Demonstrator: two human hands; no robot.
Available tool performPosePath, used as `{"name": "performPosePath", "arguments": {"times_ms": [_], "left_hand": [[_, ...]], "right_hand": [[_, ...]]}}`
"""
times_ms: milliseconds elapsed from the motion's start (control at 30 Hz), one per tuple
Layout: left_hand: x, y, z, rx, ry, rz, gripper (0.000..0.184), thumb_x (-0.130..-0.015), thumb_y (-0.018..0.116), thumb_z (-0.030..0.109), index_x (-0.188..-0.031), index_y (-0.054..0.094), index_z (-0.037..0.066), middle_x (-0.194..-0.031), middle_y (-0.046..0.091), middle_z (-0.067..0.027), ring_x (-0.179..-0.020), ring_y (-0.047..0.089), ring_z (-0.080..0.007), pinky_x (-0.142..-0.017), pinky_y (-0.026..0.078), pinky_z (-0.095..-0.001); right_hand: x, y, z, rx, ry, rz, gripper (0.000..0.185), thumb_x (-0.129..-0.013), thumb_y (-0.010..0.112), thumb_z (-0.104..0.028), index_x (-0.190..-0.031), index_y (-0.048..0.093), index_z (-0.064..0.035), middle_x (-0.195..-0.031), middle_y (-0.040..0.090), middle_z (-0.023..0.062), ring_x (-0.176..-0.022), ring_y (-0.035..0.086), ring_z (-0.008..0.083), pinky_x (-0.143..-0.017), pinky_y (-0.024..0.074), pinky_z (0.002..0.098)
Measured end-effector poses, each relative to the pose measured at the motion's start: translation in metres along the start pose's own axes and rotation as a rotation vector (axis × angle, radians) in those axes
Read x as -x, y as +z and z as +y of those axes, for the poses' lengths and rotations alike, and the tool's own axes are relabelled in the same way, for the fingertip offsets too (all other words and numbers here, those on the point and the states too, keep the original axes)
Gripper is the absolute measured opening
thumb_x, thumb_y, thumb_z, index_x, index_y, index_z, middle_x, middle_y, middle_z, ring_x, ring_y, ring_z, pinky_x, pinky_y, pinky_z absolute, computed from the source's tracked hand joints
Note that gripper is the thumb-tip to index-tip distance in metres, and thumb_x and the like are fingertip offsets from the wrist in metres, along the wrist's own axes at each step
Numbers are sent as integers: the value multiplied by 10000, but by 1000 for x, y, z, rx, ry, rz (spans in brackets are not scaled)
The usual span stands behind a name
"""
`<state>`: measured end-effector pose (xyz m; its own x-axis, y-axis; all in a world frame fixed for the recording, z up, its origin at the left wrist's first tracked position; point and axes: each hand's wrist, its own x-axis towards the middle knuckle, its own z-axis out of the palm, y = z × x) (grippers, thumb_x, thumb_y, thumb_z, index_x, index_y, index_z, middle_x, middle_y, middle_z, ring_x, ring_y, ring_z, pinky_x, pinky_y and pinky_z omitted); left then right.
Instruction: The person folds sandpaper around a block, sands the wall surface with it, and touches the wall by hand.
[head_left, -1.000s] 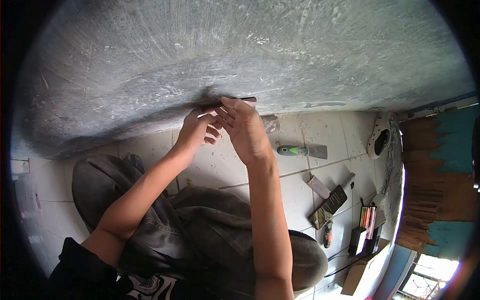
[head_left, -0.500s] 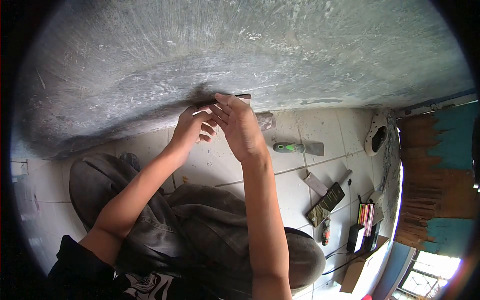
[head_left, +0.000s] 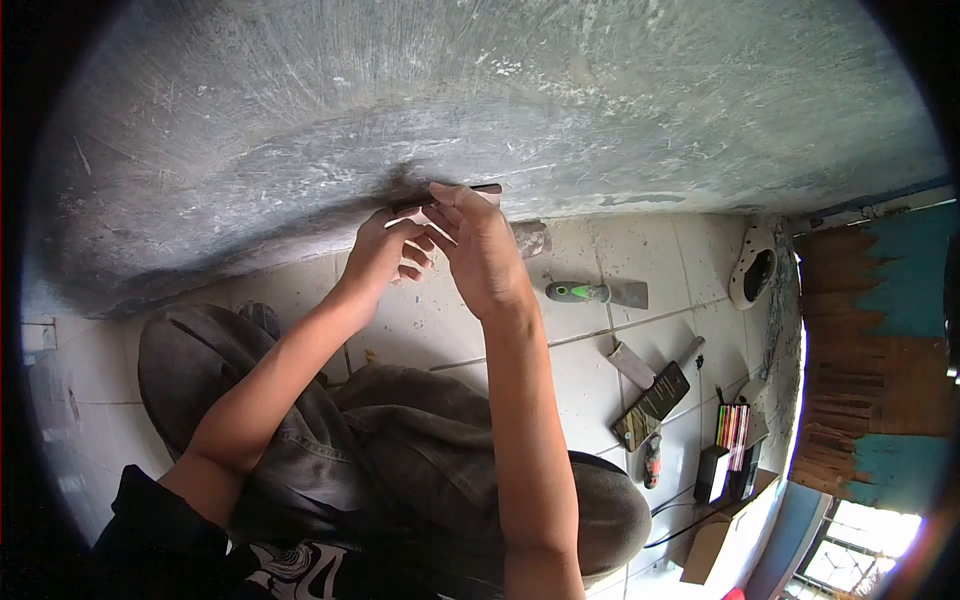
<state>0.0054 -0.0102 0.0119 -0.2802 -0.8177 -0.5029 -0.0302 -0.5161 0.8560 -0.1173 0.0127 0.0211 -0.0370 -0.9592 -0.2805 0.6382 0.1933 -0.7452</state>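
A thin, dark-edged flat piece (head_left: 487,189) lies against the lower part of the grey scuffed wall (head_left: 400,130). My left hand (head_left: 382,252) grips its left end, with the lower fingers curled beneath. On the right part of the same piece, my right hand (head_left: 478,240) closes with its thumb on the upper edge and fingers behind. The fingers of both hands nearly meet in the middle. Just right of my right hand, a greyish block (head_left: 532,239) rests on the floor at the wall's foot, partly hidden.
On the tiled floor (head_left: 430,325) lie a green-and-grey scraper (head_left: 597,293), a phone (head_left: 651,407), another flat blade (head_left: 631,366) and an orange-handled tool (head_left: 652,462). A pale clog (head_left: 753,268) stands at the right, above a coloured stack (head_left: 733,437). My folded legs fill the lower middle.
The view has shifted slightly, so the hands and floor objects appear a little further left and up. Both hands keep their hold on the flat piece.
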Motion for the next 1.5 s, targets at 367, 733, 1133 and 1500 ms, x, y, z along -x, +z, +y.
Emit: {"name": "performPosePath", "arguments": {"times_ms": [367,733,1133,1500], "left_hand": [[2,1,2,-1,3,11,399,-831,490,237,-1164,460,21,-803,527,-54,-670,536,-131,-571,428,-266],[-1,-1,-1,-10,-9,-1,362,-828,484,230,-1139,470,46,-813,544,-41,-678,541,-121,-591,433,-264],[-3,-2,-2,17,4,-1,414,-819,486,183,-1177,418,-14,-780,570,-71,-651,572,-133,-540,457,-259],[-1,-1,-1,-1,15,9,462,-820,494,213,-1208,401,-21,-798,564,-73,-657,565,-127,-555,462,-257]], "right_hand": [[2,0,-4,73,9,-72,613,-791,523,-326,-1197,376,109,-1229,380,202,-1184,344,275,-1008,272,376],[2,3,-4,14,18,7,350,-779,557,-270,-994,522,4,-1047,519,103,-1085,428,212,-929,304,338],[-1,-1,-3,69,18,-33,486,-784,545,-308,-1095,479,60,-1145,454,144,-1112,410,241,-971,309,361],[1,2,-3,33,2,-6,404,-797,536,-269,-1058,515,38,-1115,483,117,-1070,435,223,-936,336,348]]}}
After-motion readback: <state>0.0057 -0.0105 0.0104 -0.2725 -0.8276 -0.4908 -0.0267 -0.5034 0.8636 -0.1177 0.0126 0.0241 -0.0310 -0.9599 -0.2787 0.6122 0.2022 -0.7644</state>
